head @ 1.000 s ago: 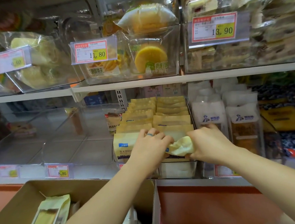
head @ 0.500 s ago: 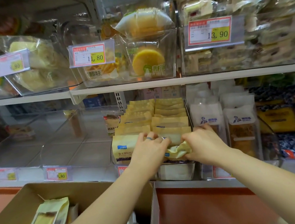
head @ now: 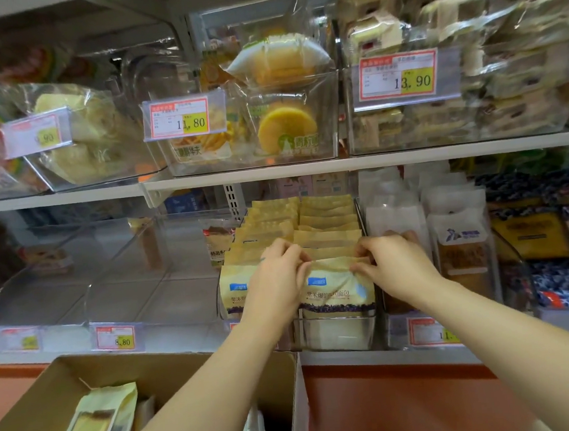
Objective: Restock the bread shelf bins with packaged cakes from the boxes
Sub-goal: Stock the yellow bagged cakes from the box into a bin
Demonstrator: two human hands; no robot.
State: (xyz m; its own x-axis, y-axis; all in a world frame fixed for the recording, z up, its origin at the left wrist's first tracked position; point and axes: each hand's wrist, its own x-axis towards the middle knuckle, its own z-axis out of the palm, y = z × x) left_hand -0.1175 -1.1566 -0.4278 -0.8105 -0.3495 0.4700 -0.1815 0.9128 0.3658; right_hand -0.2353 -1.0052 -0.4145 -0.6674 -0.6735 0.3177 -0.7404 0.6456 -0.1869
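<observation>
Two rows of cream-yellow packets fill the bin [head: 338, 336] under the hands from back to front. By the look of it, this bin's share of the restocking is almost done. The front packet [head: 338, 293] stands upright at the head of the right-hand row, directly below the fingers, with its printed face towards the camera and its lower part behind the bin's clear front wall.

The left hand [head: 276, 278] and the right hand [head: 395, 264] reach forward side by side at the same height, palms down and wrists roughly level, both forearms rising from the bottom of the view. The left fingers [head: 296, 253] pinch the packet's crimped top edge at its left corner. The right fingers [head: 363, 261] pinch the same edge at its right corner, so both hands are clamped on the one packet and seem to be seating or straightening it.

Plenty looks left to do. Well to the left of the fingers, the clear bins [head: 60, 303] on the same shelf hold almost nothing. Below and to the left, near the left elbow, the cardboard box [head: 26, 420] is open with at least one boxed packet [head: 95, 427] inside it. Just to the right of the fingers stand the white bags [head: 458, 251], which fill their own bin.
</observation>
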